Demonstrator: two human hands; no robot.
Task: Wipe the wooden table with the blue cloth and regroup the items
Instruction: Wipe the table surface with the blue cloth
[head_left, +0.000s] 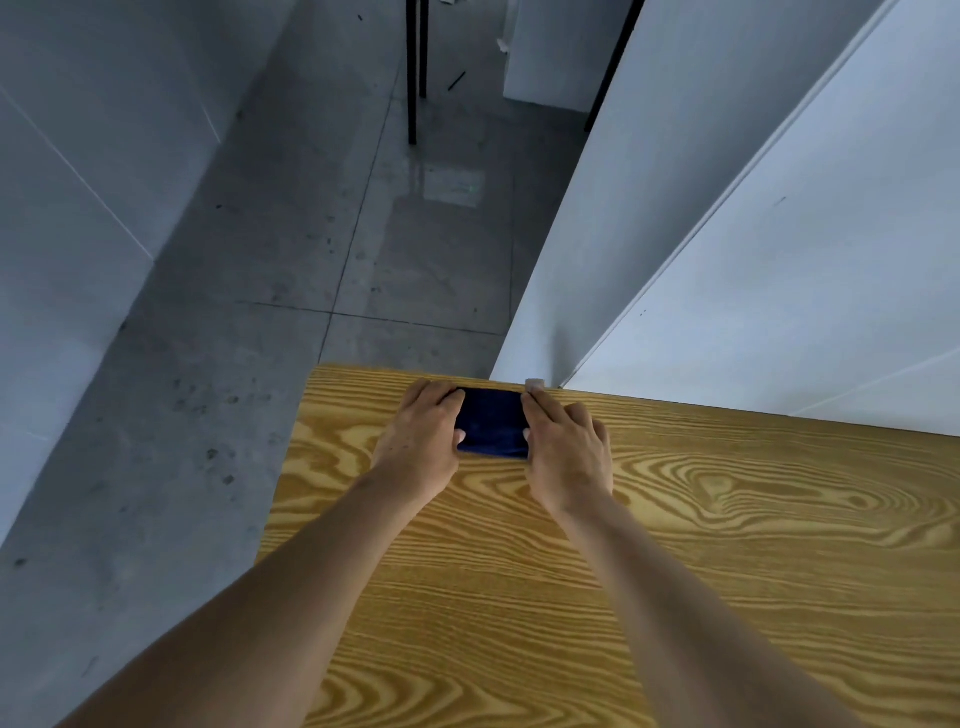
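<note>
A folded dark blue cloth (492, 423) lies flat on the wooden table (675, 545), close to its far edge near the left corner. My left hand (423, 439) holds the cloth's left side, with the thumb and forefinger on its edge. My right hand (563, 447) grips the cloth's right side in the same way. Both arms stretch forward over the tabletop. A small pale object (534, 384) sits at the far edge just beyond my right fingertips; I cannot tell what it is.
White panels (753, 234) stand right behind the table's far edge on the right. Grey concrete floor (311, 234) lies beyond and to the left of the table. Black furniture legs (413, 73) stand on the floor far ahead.
</note>
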